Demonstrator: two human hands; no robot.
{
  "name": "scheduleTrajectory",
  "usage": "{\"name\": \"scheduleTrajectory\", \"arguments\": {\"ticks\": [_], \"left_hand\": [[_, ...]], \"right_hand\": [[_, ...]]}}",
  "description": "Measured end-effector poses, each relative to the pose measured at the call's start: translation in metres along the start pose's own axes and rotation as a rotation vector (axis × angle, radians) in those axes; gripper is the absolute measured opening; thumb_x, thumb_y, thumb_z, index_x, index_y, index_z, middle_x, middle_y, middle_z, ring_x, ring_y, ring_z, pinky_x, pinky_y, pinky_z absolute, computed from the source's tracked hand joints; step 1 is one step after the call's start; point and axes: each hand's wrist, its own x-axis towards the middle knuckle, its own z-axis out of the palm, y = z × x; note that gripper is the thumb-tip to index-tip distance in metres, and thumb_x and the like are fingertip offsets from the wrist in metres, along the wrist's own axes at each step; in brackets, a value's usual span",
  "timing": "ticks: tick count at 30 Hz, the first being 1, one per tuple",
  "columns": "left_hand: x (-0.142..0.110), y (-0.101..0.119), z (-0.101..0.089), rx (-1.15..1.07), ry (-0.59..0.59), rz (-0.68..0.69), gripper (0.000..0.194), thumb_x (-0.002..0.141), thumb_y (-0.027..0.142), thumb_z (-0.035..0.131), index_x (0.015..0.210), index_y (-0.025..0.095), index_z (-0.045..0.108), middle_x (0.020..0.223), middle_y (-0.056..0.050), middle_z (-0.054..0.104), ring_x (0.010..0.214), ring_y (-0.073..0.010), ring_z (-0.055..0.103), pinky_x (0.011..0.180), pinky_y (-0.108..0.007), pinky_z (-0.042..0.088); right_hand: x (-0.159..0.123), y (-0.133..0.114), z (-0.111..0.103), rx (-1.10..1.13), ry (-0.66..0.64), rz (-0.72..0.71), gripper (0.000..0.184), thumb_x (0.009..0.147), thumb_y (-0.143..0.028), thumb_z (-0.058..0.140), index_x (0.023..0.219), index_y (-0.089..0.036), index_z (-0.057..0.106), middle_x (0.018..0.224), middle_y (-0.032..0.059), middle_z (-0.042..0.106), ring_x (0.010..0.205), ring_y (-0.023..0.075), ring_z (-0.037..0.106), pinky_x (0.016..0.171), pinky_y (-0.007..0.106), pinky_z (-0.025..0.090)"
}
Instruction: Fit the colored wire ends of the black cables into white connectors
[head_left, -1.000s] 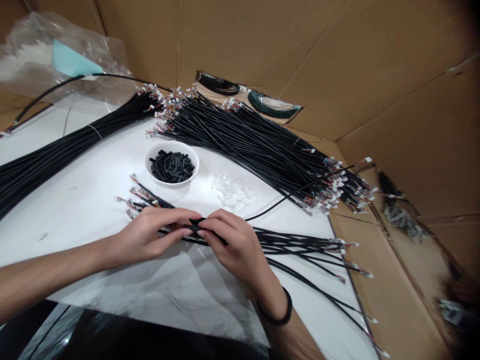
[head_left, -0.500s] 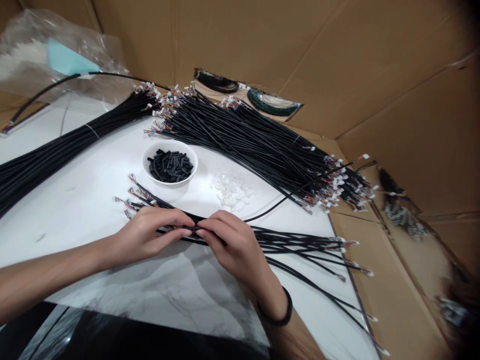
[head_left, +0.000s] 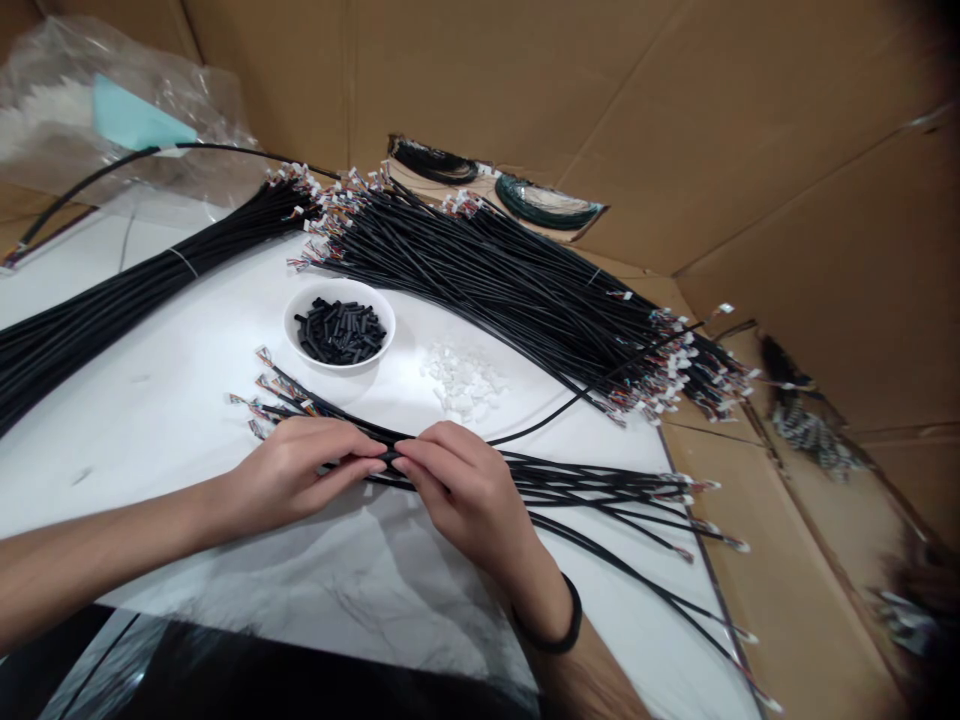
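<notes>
In front of me, my left hand [head_left: 319,468] and my right hand [head_left: 461,490] meet almost fingertip to fingertip. Each pinches thumb against fingers on a thin black cable [head_left: 540,418], whose far length rises from behind my right hand toward the upper right. A short black stretch shows between the fingertips; whether it is cable sheath or a loose tube I cannot tell. Under and behind the hands lies a small row of black cables [head_left: 592,480], with coloured wires and white connectors at both ends. Behind my left hand stands a white bowl [head_left: 291,345] of short black tubes [head_left: 341,332].
Small white pieces [head_left: 465,380] lie scattered right of the bowl. A large pile of black cables [head_left: 480,270] covers the back of the white table, and a tied bundle [head_left: 142,290] lies left. A clear plastic bag [head_left: 217,110] stands back left. Cardboard walls [head_left: 525,80] enclose the table.
Both hands stay nearly in place, still pinching. The fingertips have shifted slightly, and the cable's far end at the upper right has moved a little left and up.
</notes>
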Motion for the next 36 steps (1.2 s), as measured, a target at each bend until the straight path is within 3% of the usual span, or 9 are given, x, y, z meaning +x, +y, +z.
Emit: {"name": "scheduleTrajectory", "arguments": {"ticks": [10, 15, 36], "left_hand": [[0.0002, 0.0049, 0.0015, 0.008, 0.022, -0.048, 0.01, 0.094, 0.02, 0.063, 0.096, 0.014, 0.07, 0.079, -0.003, 0.078, 0.065, -0.0119, 0.072, 0.063, -0.017, 0.054], [-0.0008, 0.0043, 0.0013, -0.006, 0.004, -0.115, 0.011, 0.09, 0.021, 0.069, 0.098, 0.013, 0.07, 0.076, -0.001, 0.077, 0.062, -0.0101, 0.071, 0.062, -0.015, 0.052], [0.0009, -0.0018, 0.0001, -0.023, -0.061, -0.054, 0.016, 0.097, 0.019, 0.058, 0.095, 0.012, 0.072, 0.08, -0.005, 0.078, 0.065, -0.0132, 0.071, 0.061, -0.019, 0.052]], "right_hand": [[0.0003, -0.0017, 0.0008, 0.031, -0.047, 0.003, 0.02, 0.099, -0.012, 0.046, 0.1, -0.012, 0.066, 0.083, 0.0102, 0.066, 0.075, 0.0197, 0.06, 0.066, 0.031, 0.052], [0.0011, -0.0001, 0.0011, 0.033, -0.074, 0.003, 0.02, 0.099, -0.011, 0.046, 0.093, -0.01, 0.066, 0.08, 0.0109, 0.065, 0.072, 0.0202, 0.058, 0.064, 0.032, 0.051], [0.0005, -0.0018, 0.0028, -0.007, -0.072, -0.003, 0.02, 0.098, -0.009, 0.047, 0.091, -0.009, 0.065, 0.078, 0.0114, 0.066, 0.071, 0.0209, 0.058, 0.064, 0.033, 0.051]]}}
